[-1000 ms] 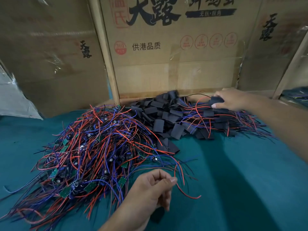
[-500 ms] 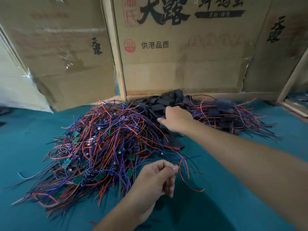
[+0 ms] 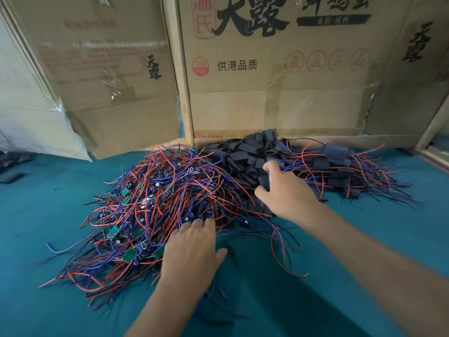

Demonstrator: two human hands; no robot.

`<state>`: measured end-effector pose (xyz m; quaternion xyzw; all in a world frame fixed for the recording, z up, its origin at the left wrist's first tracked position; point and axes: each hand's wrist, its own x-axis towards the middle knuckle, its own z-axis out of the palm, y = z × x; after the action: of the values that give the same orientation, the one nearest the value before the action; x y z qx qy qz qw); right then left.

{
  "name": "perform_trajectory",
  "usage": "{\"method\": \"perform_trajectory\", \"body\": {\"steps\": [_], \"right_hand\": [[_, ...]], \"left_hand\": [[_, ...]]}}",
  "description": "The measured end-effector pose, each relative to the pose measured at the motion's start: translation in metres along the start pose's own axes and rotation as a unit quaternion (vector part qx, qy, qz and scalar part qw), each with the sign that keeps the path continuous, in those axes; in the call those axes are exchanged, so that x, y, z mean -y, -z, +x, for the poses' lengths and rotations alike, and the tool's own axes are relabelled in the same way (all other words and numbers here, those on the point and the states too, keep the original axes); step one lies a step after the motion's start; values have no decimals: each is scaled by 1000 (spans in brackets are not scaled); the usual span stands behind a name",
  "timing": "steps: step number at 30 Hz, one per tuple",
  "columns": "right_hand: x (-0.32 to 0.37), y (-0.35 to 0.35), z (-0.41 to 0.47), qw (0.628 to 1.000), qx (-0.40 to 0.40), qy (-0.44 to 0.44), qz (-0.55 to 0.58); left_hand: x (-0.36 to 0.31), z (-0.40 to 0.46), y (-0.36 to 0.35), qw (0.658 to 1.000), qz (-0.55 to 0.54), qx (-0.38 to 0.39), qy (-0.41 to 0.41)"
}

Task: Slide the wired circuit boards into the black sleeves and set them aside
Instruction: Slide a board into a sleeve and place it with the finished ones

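A big tangle of red and blue wired circuit boards (image 3: 155,203) lies on the teal table, small green boards showing among the wires. Behind it sits a heap of empty black sleeves (image 3: 245,154). Further right lies a pile of sleeved boards (image 3: 340,166) with wires sticking out. My left hand (image 3: 192,249) reaches palm down into the near edge of the wire tangle, fingertips buried in the wires. My right hand (image 3: 286,190) is over the black sleeves and pinches one black sleeve (image 3: 264,181) between thumb and fingers.
Cardboard boxes (image 3: 267,81) form a wall right behind the piles. White plastic sheeting (image 3: 29,122) hangs at the left. A dark object (image 3: 11,177) lies at the far left edge. Teal table surface (image 3: 340,239) stretches in front and to the right.
My left hand moved forward from a loose fist into the wire tangle. My right hand, earlier at the sleeved pile on the right, came left to the sleeve heap and took hold of a sleeve.
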<state>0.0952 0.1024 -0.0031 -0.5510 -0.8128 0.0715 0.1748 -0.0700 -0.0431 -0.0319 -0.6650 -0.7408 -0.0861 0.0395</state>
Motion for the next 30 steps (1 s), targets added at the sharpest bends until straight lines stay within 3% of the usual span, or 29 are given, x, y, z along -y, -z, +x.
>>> {"method": "perform_trajectory", "body": {"steps": [5, 10, 12, 15, 19, 21, 26, 30], "right_hand": [[-27, -15, -83, 996, -24, -19, 86], [-55, -18, -106, 986, -48, -29, 158], [-58, -16, -104, 987, -42, -14, 152], [-63, -13, -101, 993, -1, -16, 120], [-68, -10, -100, 996, 70, -20, 57], [-69, -10, -100, 996, 81, -17, 43], [-70, -5, -100, 995, 29, 1, 94], [-70, -1, -100, 992, -9, 51, 118]], "left_hand": [[2, 0, 8, 999, 19, 33, -20], [7, 4, 12, 999, -14, 40, -19], [8, 4, 13, 998, -51, 8, -22], [10, 7, 16, 982, -148, -111, -32], [7, 6, 24, 910, -310, -276, -22], [3, 6, 25, 862, -403, -307, 14], [-8, 8, 20, 686, -697, -199, 65], [-20, 8, 3, 658, -738, -117, 89]]}}
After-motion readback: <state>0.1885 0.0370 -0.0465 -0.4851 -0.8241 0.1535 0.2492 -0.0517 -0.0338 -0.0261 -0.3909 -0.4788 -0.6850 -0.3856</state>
